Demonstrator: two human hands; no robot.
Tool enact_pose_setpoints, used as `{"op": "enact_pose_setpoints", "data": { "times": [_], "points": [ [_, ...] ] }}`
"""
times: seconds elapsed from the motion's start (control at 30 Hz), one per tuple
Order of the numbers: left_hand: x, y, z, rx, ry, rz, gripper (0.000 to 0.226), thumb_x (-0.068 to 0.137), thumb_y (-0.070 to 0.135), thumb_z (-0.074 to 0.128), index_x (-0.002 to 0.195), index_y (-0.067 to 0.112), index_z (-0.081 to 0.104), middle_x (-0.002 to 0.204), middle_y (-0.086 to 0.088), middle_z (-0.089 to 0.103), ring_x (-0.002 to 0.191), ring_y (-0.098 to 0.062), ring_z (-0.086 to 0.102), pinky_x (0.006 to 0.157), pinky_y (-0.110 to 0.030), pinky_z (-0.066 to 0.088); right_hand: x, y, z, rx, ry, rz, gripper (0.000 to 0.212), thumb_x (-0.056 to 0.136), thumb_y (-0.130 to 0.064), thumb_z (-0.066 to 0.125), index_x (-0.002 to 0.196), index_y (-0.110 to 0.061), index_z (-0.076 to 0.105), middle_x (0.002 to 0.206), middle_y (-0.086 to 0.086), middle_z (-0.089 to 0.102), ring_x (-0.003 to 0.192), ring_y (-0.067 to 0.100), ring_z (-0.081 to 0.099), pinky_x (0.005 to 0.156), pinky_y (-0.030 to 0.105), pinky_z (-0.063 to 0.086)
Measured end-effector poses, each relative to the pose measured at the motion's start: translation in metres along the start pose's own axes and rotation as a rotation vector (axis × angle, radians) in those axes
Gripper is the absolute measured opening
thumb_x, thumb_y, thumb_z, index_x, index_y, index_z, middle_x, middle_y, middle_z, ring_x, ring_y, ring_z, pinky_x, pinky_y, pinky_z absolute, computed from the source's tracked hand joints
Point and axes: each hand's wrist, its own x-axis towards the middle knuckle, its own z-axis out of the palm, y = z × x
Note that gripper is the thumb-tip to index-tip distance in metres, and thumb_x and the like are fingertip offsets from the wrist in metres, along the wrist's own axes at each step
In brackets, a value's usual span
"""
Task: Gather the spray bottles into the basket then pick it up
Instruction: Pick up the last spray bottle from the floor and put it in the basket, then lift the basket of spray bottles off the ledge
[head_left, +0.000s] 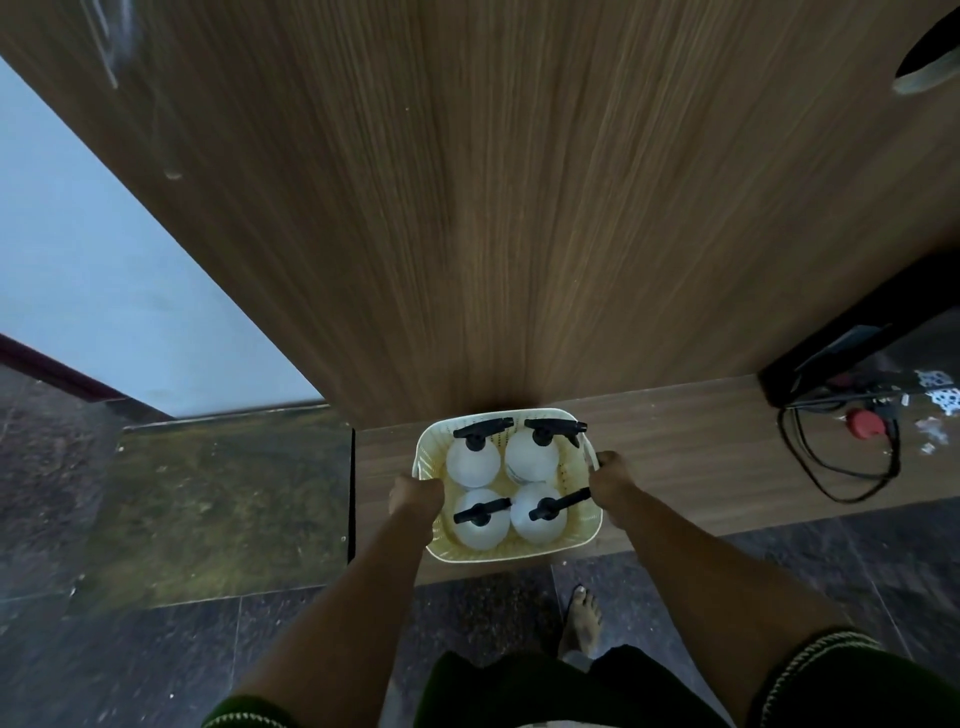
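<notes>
A cream plastic basket (535, 552) stands low in the middle of the view, in front of a tall wooden panel. Several white spray bottles with black trigger heads stand upright inside it, such as one at the back left (471, 461) and one at the front right (537, 515). My left hand (415, 496) is closed on the basket's left rim. My right hand (610, 478) is closed on the right rim. I cannot tell whether the basket rests on the wooden base beneath it or is lifted.
A wooden panel (519, 208) rises right behind the basket. A low wooden base (701, 457) runs to the right, with black cables (841, 467) and a red object (866, 424) on it. Dark stone floor lies below; my bare foot (582, 621) stands near the basket.
</notes>
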Motion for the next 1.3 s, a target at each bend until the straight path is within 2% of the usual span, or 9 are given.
{"op": "enact_pose_setpoints", "data": {
  "times": [0.1, 0.3, 0.4, 0.47, 0.57, 0.73, 0.83, 1.13, 1.3],
  "points": [
    [-0.015, -0.005, -0.008, 0.035, -0.051, 0.081, 0.037, 0.074, 0.013, 0.055, 0.106, -0.003, 0.06, 0.106, -0.023, 0.065, 0.092, -0.035, 0.064, 0.058, -0.028, 0.045, -0.018, 0.011, -0.005, -0.023, 0.04, -0.015, 0.025, 0.089, -0.004, 0.046, 0.109, -0.003, 0.061, 0.099, 0.018, 0.064, 0.095, 0.037, 0.062, 0.081, 0.042, 0.054],
    [-0.058, -0.024, -0.033, 0.073, -0.072, 0.166, 0.008, 0.079, 0.009, 0.058, 0.077, 0.002, 0.059, 0.067, -0.006, 0.053, 0.059, -0.017, 0.051, 0.054, -0.027, 0.04, -0.066, 0.038, -0.009, -0.007, 0.078, -0.005, 0.029, 0.089, -0.009, 0.049, 0.114, -0.007, 0.063, 0.111, 0.018, 0.067, 0.094, 0.032, 0.062, 0.075, 0.034, 0.048],
    [-0.076, -0.045, -0.037, 0.083, -0.084, 0.179, 0.02, 0.08, 0.009, 0.06, 0.064, 0.012, 0.049, 0.067, -0.005, 0.053, 0.058, -0.015, 0.049, 0.059, -0.028, 0.041, -0.098, 0.059, -0.008, -0.061, 0.1, 0.012, 0.028, 0.092, -0.01, 0.048, 0.115, -0.008, 0.064, 0.11, 0.017, 0.068, 0.094, 0.032, 0.062, 0.07, 0.027, 0.039],
    [-0.086, -0.061, -0.037, 0.097, -0.096, 0.175, 0.007, 0.077, 0.01, 0.062, 0.073, 0.006, 0.058, 0.075, -0.011, 0.06, 0.061, -0.019, 0.055, 0.059, -0.028, 0.044, -0.113, 0.077, -0.003, -0.056, 0.14, 0.031, 0.029, 0.091, -0.007, 0.048, 0.114, -0.007, 0.065, 0.111, 0.019, 0.068, 0.102, 0.035, 0.062, 0.073, 0.028, 0.042],
    [-0.095, -0.093, -0.031, 0.13, -0.129, 0.134, 0.03, 0.074, 0.018, 0.068, 0.099, 0.001, 0.064, 0.092, -0.014, 0.065, 0.077, -0.026, 0.06, 0.062, -0.03, 0.046, -0.129, 0.109, 0.003, 0.008, 0.183, 0.055, 0.031, 0.087, -0.004, 0.048, 0.11, -0.008, 0.068, 0.108, 0.02, 0.069, 0.102, 0.037, 0.063, 0.079, 0.032, 0.048],
    [-0.111, -0.165, -0.003, 0.081, -0.062, 0.075, 0.04, 0.074, 0.02, 0.071, 0.111, 0.006, 0.062, 0.107, -0.014, 0.066, 0.098, -0.034, 0.063, 0.08, -0.037, 0.051, -0.137, 0.169, 0.014, 0.157, 0.207, 0.169, 0.029, 0.084, -0.011, 0.055, 0.109, -0.007, 0.069, 0.11, 0.021, 0.068, 0.103, 0.036, 0.064, 0.079, 0.033, 0.05],
    [-0.115, -0.204, 0.019, 0.071, -0.018, 0.077, 0.043, 0.071, 0.02, 0.071, 0.11, 0.006, 0.062, 0.107, -0.014, 0.067, 0.1, -0.035, 0.063, 0.076, -0.035, 0.048, -0.14, 0.192, 0.019, 0.201, 0.221, 0.156, 0.029, 0.085, -0.006, 0.055, 0.11, -0.005, 0.068, 0.113, 0.02, 0.066, 0.108, 0.036, 0.061, 0.088, 0.037, 0.049],
    [-0.116, -0.293, 0.07, 0.179, -0.002, 0.001, 0.05, 0.057, 0.035, 0.065, 0.097, 0.006, 0.07, 0.094, -0.015, 0.071, 0.091, -0.034, 0.067, 0.077, -0.038, 0.054, -0.128, 0.263, 0.03, 0.025, 0.129, 0.126, 0.027, 0.086, -0.004, 0.05, 0.106, -0.004, 0.068, 0.108, 0.02, 0.067, 0.1, 0.036, 0.063, 0.071, 0.031, 0.043],
    [-0.079, -0.329, 0.096, 0.19, -0.035, -0.035, 0.066, 0.047, 0.039, 0.062, 0.106, 0.008, 0.066, 0.101, -0.013, 0.07, 0.094, -0.032, 0.067, 0.074, -0.037, 0.053, -0.103, 0.295, 0.055, 0.04, 0.103, 0.163, 0.03, 0.085, 0.002, 0.048, 0.102, -0.008, 0.071, 0.104, 0.02, 0.069, 0.094, 0.034, 0.064, 0.07, 0.028, 0.041]
  ]
}}
